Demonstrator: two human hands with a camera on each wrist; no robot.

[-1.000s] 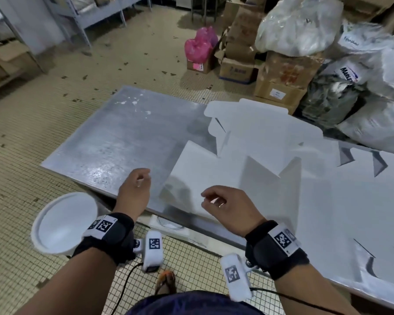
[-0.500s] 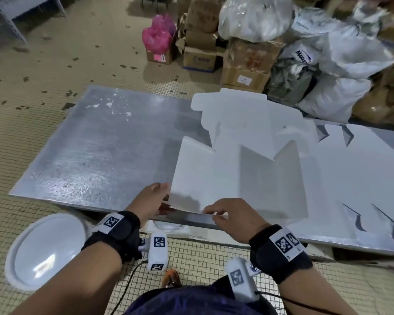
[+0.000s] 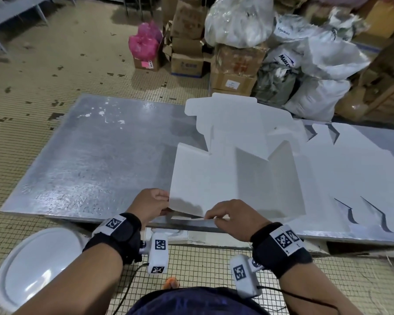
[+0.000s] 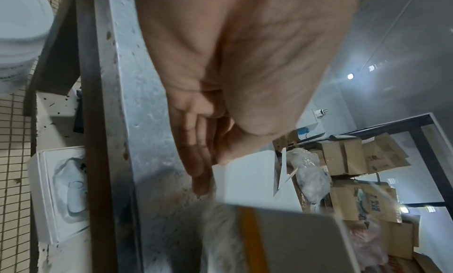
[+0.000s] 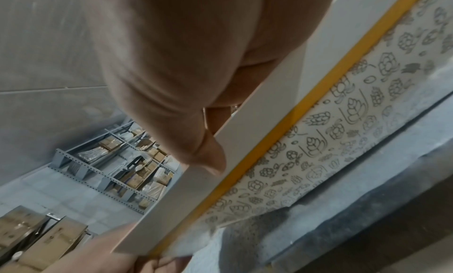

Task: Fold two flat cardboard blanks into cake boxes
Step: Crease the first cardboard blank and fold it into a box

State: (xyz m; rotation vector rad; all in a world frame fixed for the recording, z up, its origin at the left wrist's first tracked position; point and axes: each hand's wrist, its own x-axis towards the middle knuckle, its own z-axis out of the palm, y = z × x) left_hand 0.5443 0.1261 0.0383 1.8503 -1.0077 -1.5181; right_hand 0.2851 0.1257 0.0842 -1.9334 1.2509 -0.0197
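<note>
Blank (image 3: pixel 214 178): white die-cut card lying at the near edge of the table (image 3: pixel 89 160), its near panel raised by both hands. We judge the near edge is gripped so the panel can hinge up along a scored crease. The left hand (image 3: pixel 150 206) takes the near-left corner, thumb above and fingers (image 4: pixel 201 172) nearly straight beneath, pinching lightly. The right hand (image 3: pixel 232 218) curls over the near edge, thumb (image 5: pixel 210 157) pressed to the underside. That underside is printed with a yellow stripe and line-drawn motifs; the upper face is plain and matt. Farther right, more blanks (image 3: pixel 350 178) lie flat, notched with slits. The table is dull, speckled sheet metal. Beyond it stand cartons (image 3: pixel 234 69) and sacks (image 3: pixel 316 64).
</note>
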